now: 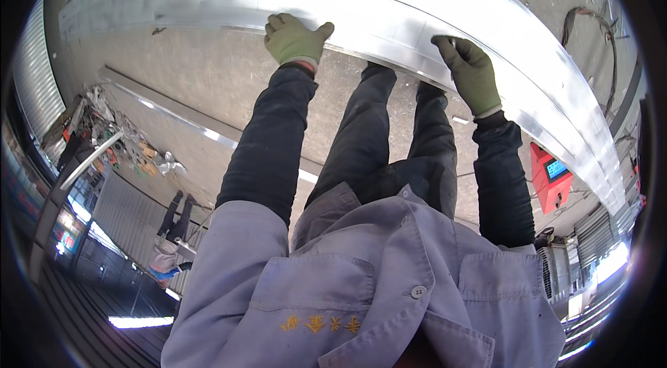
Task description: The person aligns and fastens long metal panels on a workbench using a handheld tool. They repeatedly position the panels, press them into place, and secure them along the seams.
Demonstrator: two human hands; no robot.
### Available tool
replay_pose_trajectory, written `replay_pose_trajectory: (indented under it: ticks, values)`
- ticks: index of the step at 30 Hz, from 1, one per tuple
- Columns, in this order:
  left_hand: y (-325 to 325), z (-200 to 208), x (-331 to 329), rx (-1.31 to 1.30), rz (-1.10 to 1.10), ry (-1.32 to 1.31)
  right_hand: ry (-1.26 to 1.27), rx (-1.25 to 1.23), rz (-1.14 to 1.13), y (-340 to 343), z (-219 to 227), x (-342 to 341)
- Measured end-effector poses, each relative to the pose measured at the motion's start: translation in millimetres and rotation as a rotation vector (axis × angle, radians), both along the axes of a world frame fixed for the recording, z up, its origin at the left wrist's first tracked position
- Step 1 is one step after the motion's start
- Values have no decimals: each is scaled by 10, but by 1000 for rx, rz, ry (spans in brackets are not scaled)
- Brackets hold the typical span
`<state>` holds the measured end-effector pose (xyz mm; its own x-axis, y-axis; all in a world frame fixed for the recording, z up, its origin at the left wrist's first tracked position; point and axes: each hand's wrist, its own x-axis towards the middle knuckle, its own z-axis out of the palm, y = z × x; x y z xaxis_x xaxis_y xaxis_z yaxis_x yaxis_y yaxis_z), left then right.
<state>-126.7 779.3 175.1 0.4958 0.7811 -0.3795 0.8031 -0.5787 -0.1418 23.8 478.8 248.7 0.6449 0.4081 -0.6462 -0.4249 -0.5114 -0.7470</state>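
Note:
A long, shiny silver metal panel stretches across in front of me, its length bent by the lens. My left hand, in a green work glove, lies at its near edge with the thumb apart from the fingers. Over the panel farther right is my right hand, gloved alike. Its thumb and fingers are pinched together; a small pale bit shows at the tips, too small to name.
A narrow metal bar lies on the concrete floor behind the panel's left part. At the right stands a red box with a blue display. Scrap is heaped at the left, near another person. A dark cable curls at the far right.

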Motion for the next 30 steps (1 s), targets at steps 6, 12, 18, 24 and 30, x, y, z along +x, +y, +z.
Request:
replay_pose_trajectory:
  ticks: [6, 12, 18, 24, 30]
  values:
    - [-52, -109, 143, 2, -18, 132, 48, 150, 12, 937, -261, -97]
    - [-53, -42, 197, -152, 58, 213, 40, 115, 246, 1640, -704, -411]
    - [-78, -78, 172, -142, 62, 198, 52, 107, 312, 1823, -995, -474]
    - [-92, -101, 161, -146, 69, 169, 52, 82, 335, 1836, -1120, -474]
    - [-76, -83, 155, -192, 84, 176, -93, -7, 493, 1844, -964, -440]
